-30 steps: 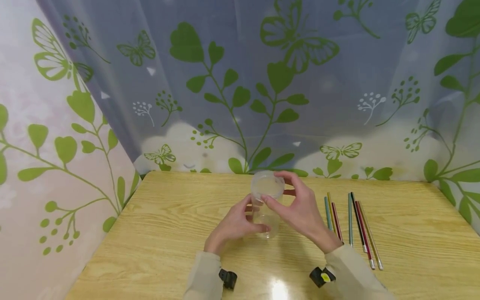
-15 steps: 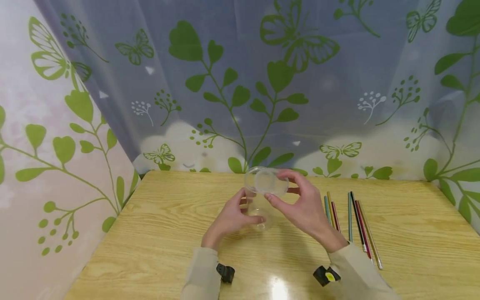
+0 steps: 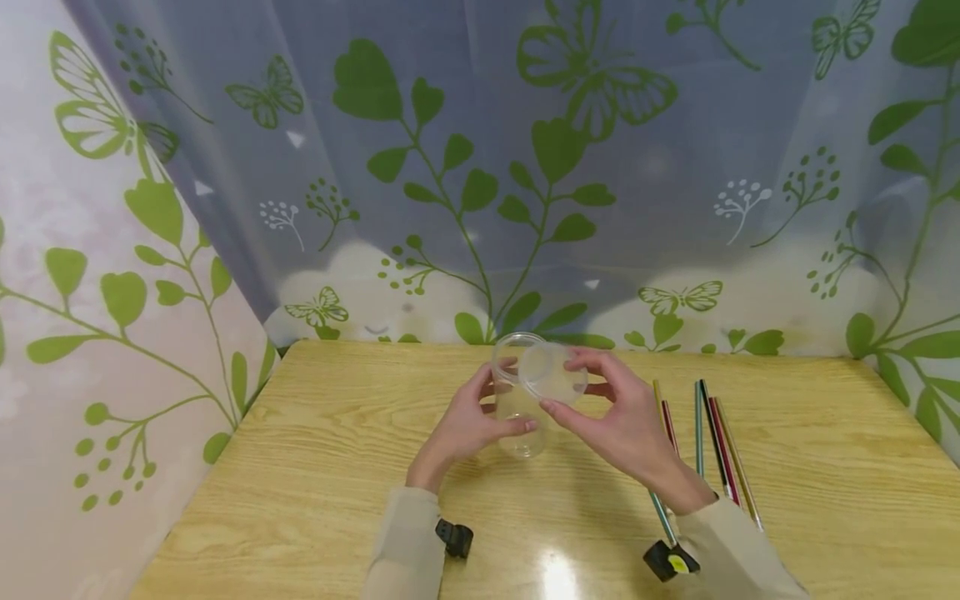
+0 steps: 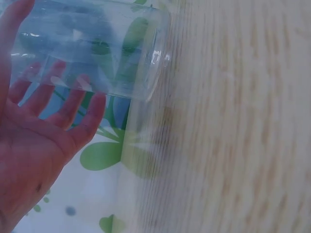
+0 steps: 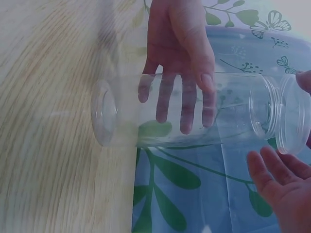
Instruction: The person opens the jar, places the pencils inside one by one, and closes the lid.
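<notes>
A clear, see-through jar [image 3: 516,402] stands upright over the table, gripped at its side by my left hand [image 3: 467,429], thumb in front and fingers behind. In the left wrist view the jar [image 4: 112,43] shows its base end, with fingertips along its wall. My right hand [image 3: 626,421] pinches a round clear lid [image 3: 558,377] by its edge, thumb at the near side. The lid sits tilted to the right of the jar's mouth; in the right wrist view the lid [image 5: 296,116] is close beside the threaded neck. Whether they touch, I cannot tell.
Several coloured pencils lie on the wooden table [image 3: 337,467] to the right, among them a gold pencil [image 3: 738,458] and a red pencil [image 3: 670,427]. My right forearm partly covers them. A patterned curtain [image 3: 420,167] hangs behind the table.
The lid was over the jar's mouth; my right hand has lifted it off and drawn it rightward, tilting it. The jar shifted slightly left and up, still in my left hand.
</notes>
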Tool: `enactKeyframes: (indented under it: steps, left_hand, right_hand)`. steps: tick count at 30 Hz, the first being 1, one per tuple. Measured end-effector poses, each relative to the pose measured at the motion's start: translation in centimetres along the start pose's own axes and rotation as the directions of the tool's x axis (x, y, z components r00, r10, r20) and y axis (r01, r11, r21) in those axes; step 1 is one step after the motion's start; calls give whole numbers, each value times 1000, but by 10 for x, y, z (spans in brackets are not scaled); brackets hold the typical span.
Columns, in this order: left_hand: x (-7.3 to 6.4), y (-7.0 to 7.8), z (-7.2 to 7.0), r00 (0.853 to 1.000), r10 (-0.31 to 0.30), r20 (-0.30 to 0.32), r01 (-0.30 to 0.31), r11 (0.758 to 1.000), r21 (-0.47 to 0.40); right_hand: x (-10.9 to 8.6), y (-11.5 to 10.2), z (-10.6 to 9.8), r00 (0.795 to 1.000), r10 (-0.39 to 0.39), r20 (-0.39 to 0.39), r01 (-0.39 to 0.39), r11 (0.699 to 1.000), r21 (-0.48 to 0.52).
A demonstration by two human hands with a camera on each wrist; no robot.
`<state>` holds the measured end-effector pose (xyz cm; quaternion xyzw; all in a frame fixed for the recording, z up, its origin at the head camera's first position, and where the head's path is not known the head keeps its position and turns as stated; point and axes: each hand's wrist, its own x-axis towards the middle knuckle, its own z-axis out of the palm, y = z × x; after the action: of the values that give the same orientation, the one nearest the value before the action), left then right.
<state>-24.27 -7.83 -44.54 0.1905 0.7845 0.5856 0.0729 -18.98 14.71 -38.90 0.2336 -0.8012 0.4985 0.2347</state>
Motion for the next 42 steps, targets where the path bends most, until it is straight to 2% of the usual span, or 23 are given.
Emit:
enactKeyframes:
  steps: [10,16,24,32,42]
  left_hand:
    - [3,-1,0,1000,-3,-2,3,1000,0]
    - [4,-1,0,999,-12,-37,12,1000,21]
    - [8,-3,-2,999,-2,-52,3,1000,31]
    - [7,-3,-1,998,1,-61,1,999,34]
    - [5,-5,3,998,-7,-64,8,1000,14]
  right_hand:
    - [-9,1,-8,999,-34,33,35,999,-31]
    - [-17,2,-13,997,-53,47,55,998,-35]
    - [-30,6,-21,992,-104,78,112,987,-112]
    - [-48,11,-27,984,-98,149,114,988,-105]
    - [-68,19,-26,967,-136,216,159,983,-95]
